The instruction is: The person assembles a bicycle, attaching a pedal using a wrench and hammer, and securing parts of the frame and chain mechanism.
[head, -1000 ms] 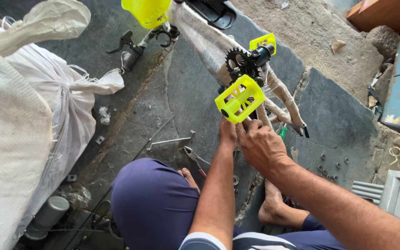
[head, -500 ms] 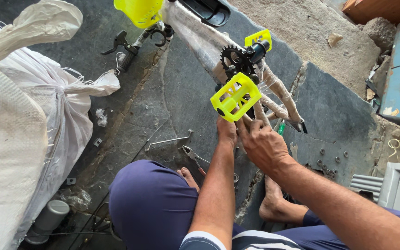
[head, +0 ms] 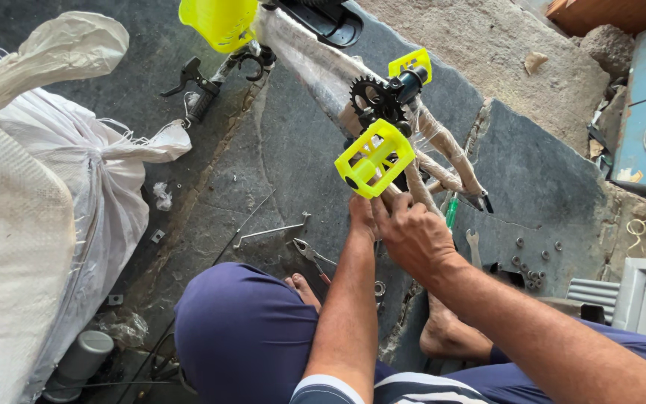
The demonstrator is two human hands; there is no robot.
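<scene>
The big landmark here is the yellow pedal [head: 374, 158]. Closest to the camera, below the pedal, are a knee in blue shorts [head: 244, 329] and a bare foot [head: 450, 337]. Just under the pedal, the left hand [head: 362, 217] and the right hand [head: 413, 236] sit side by side. Their fingers curl in on something below the pedal, but I cannot tell what they hold, because the hands hide it. To the lower left of the pedal, the stone floor [head: 278, 150] has open room, with pliers [head: 312, 256] and a thin metal rod [head: 271, 230] lying on it. Far left of the pedal, a white sack [head: 54, 209] blocks the way. Just above the pedal is the black chainring [head: 370, 97]. The wrapped bike frame [head: 308, 52] is cut off at the top edge.
</scene>
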